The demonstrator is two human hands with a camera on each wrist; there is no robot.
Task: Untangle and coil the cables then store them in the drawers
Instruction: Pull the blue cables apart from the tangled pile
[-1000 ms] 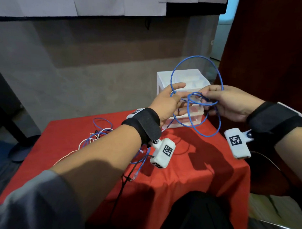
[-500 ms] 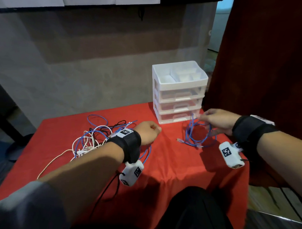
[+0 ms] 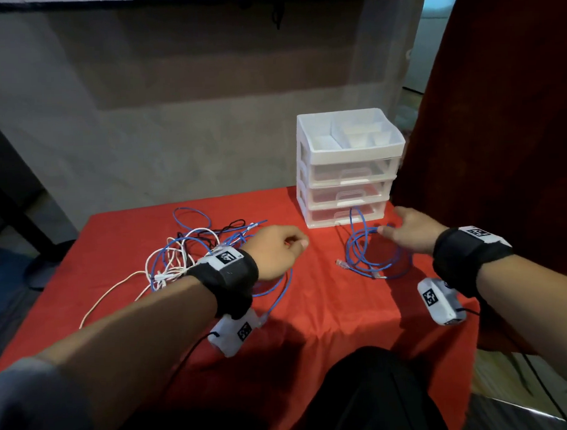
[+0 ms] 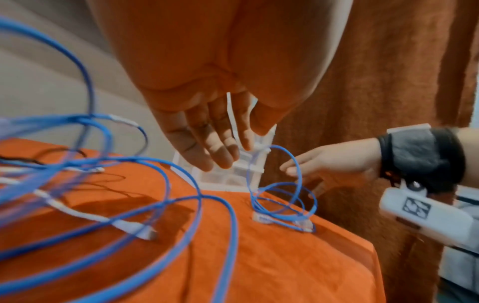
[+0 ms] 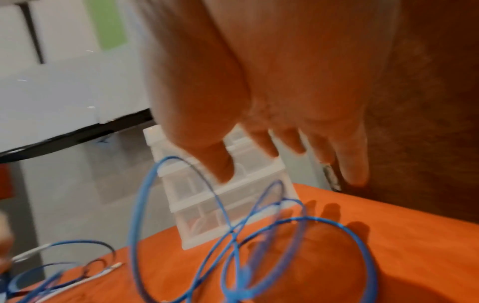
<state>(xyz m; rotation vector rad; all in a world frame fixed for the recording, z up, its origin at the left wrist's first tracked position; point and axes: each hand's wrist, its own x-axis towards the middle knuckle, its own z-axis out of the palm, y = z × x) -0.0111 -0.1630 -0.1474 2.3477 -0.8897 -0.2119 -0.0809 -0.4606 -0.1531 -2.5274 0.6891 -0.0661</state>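
From the head view I see the loosely coiled blue network cable (image 3: 372, 253) lying on the red-clothed desk (image 3: 310, 297) in front of the white plastic three-drawer unit (image 3: 349, 167), my right hand (image 3: 408, 229) just beside it. The left wrist view shows my left hand (image 4: 217, 143) with fingers relaxed, holding nothing, above the tangled blue and white cables (image 4: 77, 184). The right wrist view shows my right fingers (image 5: 352, 162) spread above the coil, not touching it.

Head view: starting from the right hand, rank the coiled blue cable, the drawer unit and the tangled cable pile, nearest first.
1. coiled blue cable, just left of the right hand.
2. drawer unit, behind the hand.
3. tangled cable pile, far left.
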